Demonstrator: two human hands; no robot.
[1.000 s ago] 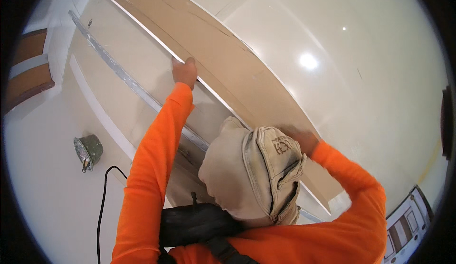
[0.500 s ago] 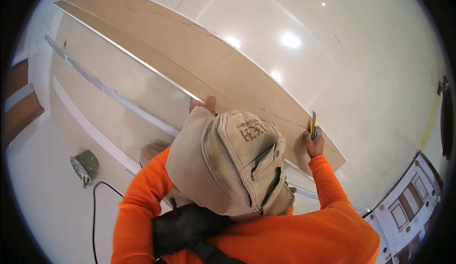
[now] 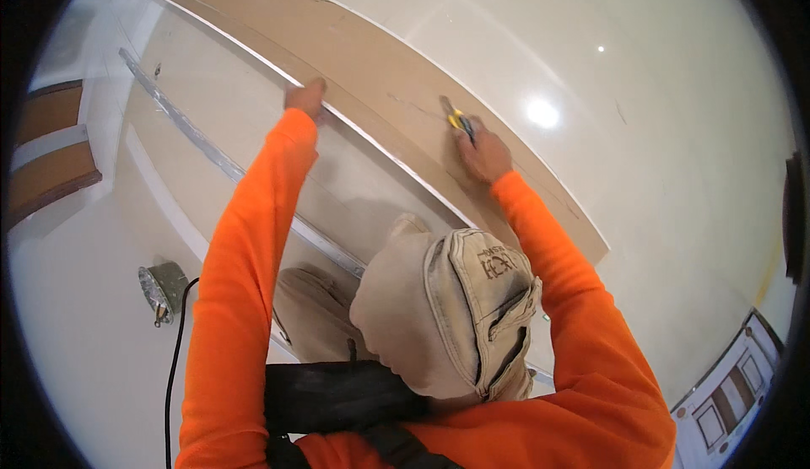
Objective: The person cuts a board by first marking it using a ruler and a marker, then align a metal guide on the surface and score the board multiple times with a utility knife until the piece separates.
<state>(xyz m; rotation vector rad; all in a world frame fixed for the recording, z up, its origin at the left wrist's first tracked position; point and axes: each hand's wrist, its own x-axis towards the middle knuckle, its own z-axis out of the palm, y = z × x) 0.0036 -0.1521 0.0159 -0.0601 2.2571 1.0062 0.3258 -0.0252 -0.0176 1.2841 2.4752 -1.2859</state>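
Note:
A long drywall sheet with brown paper backing [image 3: 354, 51] runs diagonally over the floor. It is bent along its length, and its nearer strip stands raised with a white edge. My left hand [image 3: 305, 98] is closed around that raised edge, thumb on the brown side. In my right hand [image 3: 485, 153] is a yellow and dark utility knife [image 3: 460, 121], held low over the brown paper. Its tip points toward the far left; whether the blade touches the paper I cannot tell.
A long silvery strip [image 3: 186, 127] lies left of the sheet. Beside my bent leg in beige trousers [image 3: 456, 309] stands a round greenish metal container [image 3: 173, 288], near a black cable [image 3: 175, 368]. A patterned mat [image 3: 730, 393] lies at lower right, brown steps [image 3: 55, 148] at left.
My left hand has moved farther up the raised edge, away from me. My right hand has travelled from the sheet's right end to its middle, carrying the knife.

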